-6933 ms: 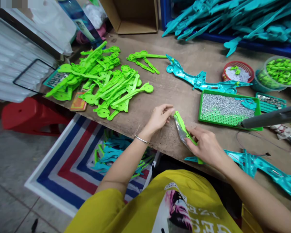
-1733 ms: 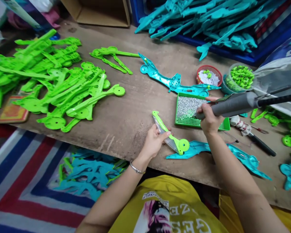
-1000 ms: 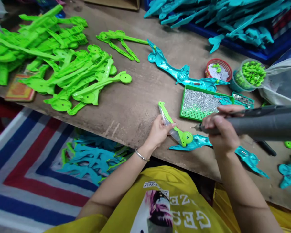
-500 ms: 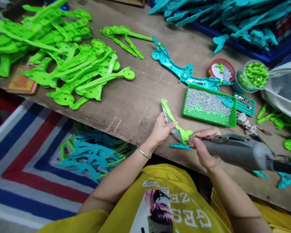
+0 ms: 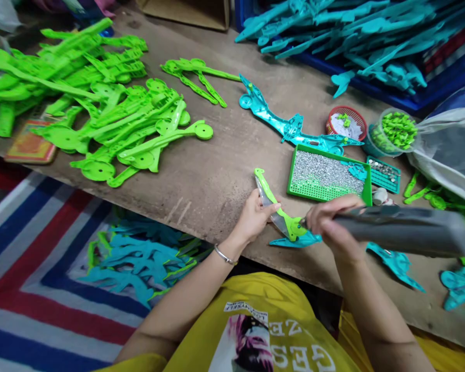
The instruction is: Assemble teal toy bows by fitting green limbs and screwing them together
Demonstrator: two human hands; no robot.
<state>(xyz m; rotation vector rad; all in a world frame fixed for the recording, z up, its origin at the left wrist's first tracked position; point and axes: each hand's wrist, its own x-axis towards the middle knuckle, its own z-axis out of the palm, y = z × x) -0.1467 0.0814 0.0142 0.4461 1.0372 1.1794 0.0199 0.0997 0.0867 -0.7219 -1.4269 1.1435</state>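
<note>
My left hand is closed on a long lime-green plastic part that has a clear, blade-like piece along its side. My right hand wraps round a dark grey power screwdriver, whose tip points at the round end of the green part. A turquoise piece lies on the table under that round end. Behind my hands is a green tray filled with small silvery screws, and a long turquoise part lies beyond it.
Lime-green parts are heaped at the left. A blue crate of turquoise parts stands at the back right. Near it are a red basket and a tub of small green pieces. Turquoise parts lie below the table edge.
The screwdriver has tilted and its tip has come slightly away from the green part's round end, showing more of it. My left hand keeps its hold. The whole view has shifted a little.
</note>
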